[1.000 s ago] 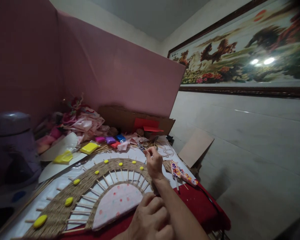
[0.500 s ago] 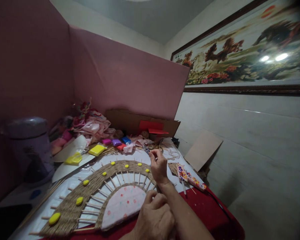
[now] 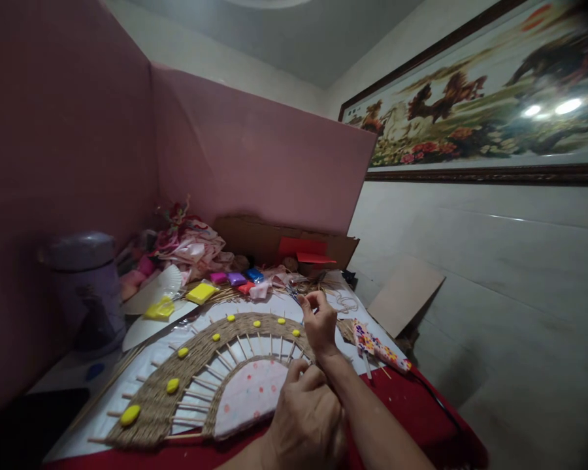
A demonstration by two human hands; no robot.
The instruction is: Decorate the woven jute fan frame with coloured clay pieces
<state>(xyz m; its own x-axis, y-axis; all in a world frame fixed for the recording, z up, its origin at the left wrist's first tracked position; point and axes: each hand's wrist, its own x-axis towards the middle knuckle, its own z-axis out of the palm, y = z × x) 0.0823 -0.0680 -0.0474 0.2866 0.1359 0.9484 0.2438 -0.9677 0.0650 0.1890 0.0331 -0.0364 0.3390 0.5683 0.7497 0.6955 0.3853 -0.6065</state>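
My right hand (image 3: 319, 326) is raised over the right end of a fan-shaped woven piece (image 3: 196, 349), its thumb and fingertips pinched together. Whatever it pinches is too small to make out. Lower and closer to me is my left hand (image 3: 306, 411), closed with fingers curled, its back toward me; anything inside is hidden. The woven piece has a brown twine band on thin wooden sticks and a pale half-round fabric centre (image 3: 252, 395) with small red dots. Several yellow clay dots, one large (image 3: 130, 415) at the left end, sit along the band.
A flower-patterned glue gun (image 3: 379, 349) lies right of my hands on the red cloth (image 3: 396, 398). Behind the woven piece are a yellow clay packet (image 3: 202, 292), other coloured packets, pink fabric scraps (image 3: 196, 248) and cardboard (image 3: 255, 234). A lilac canister (image 3: 91, 294) stands left.
The whole view has shifted, so the woven piece and table items appear slightly farther right. Both hands keep their closed poses in nearly the same places.
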